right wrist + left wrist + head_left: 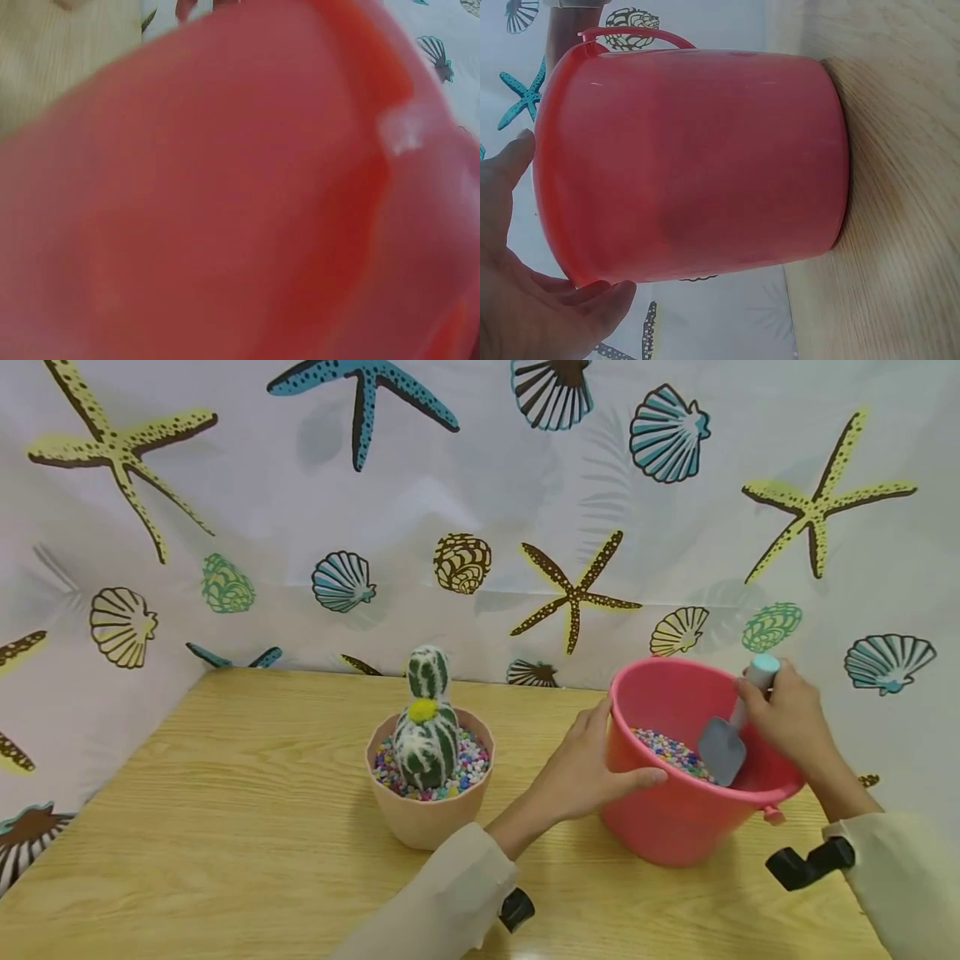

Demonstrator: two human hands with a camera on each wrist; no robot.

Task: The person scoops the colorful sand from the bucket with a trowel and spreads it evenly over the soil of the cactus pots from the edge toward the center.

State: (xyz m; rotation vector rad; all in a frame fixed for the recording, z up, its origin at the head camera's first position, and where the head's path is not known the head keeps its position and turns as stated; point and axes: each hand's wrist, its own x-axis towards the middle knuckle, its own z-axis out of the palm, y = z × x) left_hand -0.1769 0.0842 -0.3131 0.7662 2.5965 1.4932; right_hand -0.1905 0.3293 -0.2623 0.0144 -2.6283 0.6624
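Observation:
My right hand (783, 710) grips the handle of a small trowel (722, 750), its pale blue end up and its grey blade angled down inside the pink bucket (667, 827). Multicoloured pebbles (673, 752) show in the bucket, close by the blade. My left hand (588, 768) rests against the bucket's near left side, thumb spread along the front rim. In the left wrist view, this hand's fingers (604, 307) touch the red-pink wall by the rim. The bucket (225, 187) fills most of the right wrist view, blurred, with the right hand out of sight.
Left of the bucket, a peach pot (427, 822) holds a fuzzy green-and-white cactus (426, 752) with a yellow flower, set in coloured pebbles. Both containers stand on a wooden table (225, 827). Behind hangs a white cloth (420, 502) printed with shells and starfish.

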